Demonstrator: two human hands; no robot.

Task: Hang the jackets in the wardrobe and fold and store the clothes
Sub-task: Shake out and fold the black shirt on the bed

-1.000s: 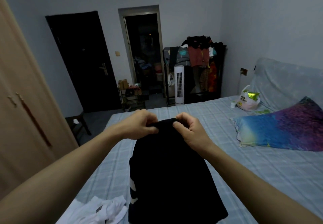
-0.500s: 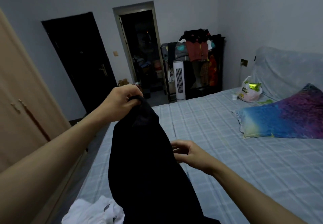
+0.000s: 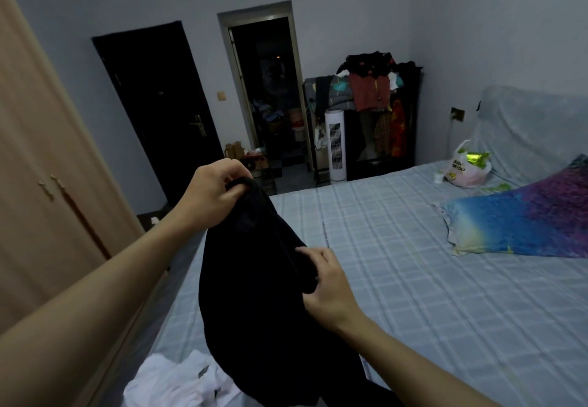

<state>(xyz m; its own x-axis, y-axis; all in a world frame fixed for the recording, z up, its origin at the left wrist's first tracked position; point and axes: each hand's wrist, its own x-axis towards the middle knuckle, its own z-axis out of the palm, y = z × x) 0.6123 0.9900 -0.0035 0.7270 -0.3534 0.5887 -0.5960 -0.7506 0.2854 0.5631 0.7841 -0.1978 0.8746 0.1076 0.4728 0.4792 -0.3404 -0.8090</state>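
Note:
A black garment [image 3: 254, 295] hangs in front of me over the near left part of the bed [image 3: 413, 279]. My left hand [image 3: 213, 196] grips its top edge and holds it up. Lower down, my right hand [image 3: 327, 289] pinches the garment's right edge, its fingers curled into the dark cloth. A white garment [image 3: 178, 381] lies crumpled on the bed below the black one. The wardrobe [image 3: 41, 184], light wood with its doors closed, stands along the left side.
A blue and purple pillow [image 3: 521, 219] and a plastic bag [image 3: 467, 168] lie at the bed's head on the right. A rack piled with clothes [image 3: 372, 88] and a white tower fan [image 3: 336, 146] stand at the far wall beside an open doorway [image 3: 270, 95] and a dark door [image 3: 159, 111].
My right hand let go of the garment's top, dropped and took hold of its right edge. My left hand swung the top up and to the left.

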